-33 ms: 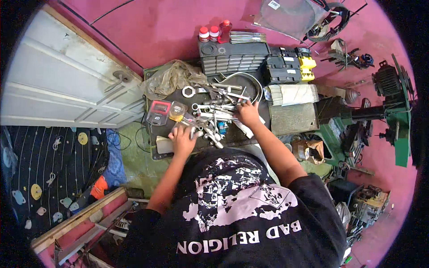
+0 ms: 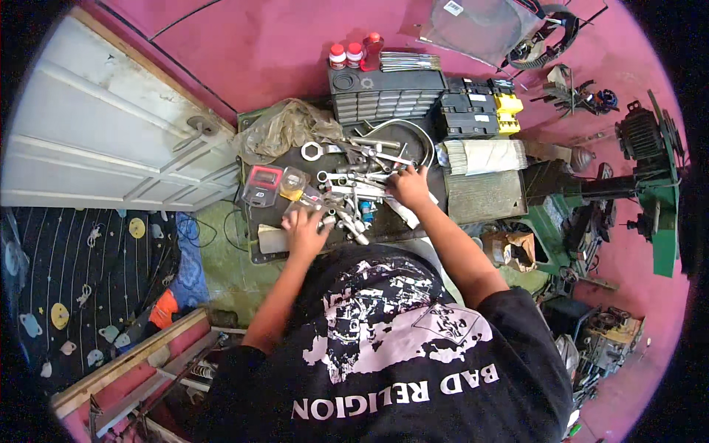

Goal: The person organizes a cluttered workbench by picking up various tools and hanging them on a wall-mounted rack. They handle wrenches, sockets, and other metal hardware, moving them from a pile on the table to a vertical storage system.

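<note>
A heap of silver wrenches lies on the dark tabletop, mixed with sockets and other metal tools. At its right end rests my right hand, its fingers apart and touching the pile. My left hand is palm down at the near left of the heap, fingers spread and slightly blurred, with no tool visible in it. Close to its thumb lie several silver sockets and a blue-banded piece. Beyond the left fingers sit a red-and-grey plastic case and a round clear container.
A crumpled plastic bag lies at the table's far left. Behind the tools stand a drawer cabinet and black-and-yellow cases. Papers cover a metal tray at right, near a green machine. A white door borders the left.
My left hand has shifted slightly right, and its fingers have moved a little. The right hand stays almost in place at the wrenches.
</note>
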Available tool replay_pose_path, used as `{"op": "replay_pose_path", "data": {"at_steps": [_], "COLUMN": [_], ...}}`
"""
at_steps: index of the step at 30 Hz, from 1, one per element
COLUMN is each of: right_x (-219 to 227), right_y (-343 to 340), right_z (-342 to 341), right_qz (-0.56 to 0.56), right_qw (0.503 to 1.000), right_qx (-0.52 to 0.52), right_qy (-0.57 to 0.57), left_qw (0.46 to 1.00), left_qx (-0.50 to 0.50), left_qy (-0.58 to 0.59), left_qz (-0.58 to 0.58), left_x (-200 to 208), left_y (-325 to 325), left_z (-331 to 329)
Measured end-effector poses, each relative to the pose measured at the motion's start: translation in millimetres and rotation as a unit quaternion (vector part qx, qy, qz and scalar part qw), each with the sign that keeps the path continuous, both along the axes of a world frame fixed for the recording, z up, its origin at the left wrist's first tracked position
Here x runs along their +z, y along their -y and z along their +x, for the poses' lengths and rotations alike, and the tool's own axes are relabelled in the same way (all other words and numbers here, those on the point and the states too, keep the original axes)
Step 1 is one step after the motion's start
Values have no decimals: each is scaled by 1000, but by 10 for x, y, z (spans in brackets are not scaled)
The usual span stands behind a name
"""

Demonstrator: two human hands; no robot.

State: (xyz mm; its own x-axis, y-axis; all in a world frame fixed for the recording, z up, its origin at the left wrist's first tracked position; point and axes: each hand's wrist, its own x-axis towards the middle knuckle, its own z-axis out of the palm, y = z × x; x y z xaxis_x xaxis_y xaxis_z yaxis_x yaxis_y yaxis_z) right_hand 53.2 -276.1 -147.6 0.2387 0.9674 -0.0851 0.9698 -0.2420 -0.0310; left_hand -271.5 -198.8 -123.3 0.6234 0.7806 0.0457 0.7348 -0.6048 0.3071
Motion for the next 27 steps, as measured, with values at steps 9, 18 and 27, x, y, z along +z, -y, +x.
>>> {"op": "replay_pose_path", "data": {"at_steps": [9, 18, 27], "right_x": [123, 305, 307], "right_y": [171, 136, -294], "right_z": [-198, -893, -835], "right_qz": [90, -149, 1], "right_qw": [996, 975, 993], "right_qx": [16, 115, 21], "right_qy": [-15, -118, -113], "left_qw": [992, 991, 983], "left_qx": [-95, 110, 180], "left_qy": [35, 42, 16], "left_qz": [69, 57, 23], "left_x": [-144, -95, -184], "left_y": [190, 33, -632], "left_z": [222, -133, -351]}}
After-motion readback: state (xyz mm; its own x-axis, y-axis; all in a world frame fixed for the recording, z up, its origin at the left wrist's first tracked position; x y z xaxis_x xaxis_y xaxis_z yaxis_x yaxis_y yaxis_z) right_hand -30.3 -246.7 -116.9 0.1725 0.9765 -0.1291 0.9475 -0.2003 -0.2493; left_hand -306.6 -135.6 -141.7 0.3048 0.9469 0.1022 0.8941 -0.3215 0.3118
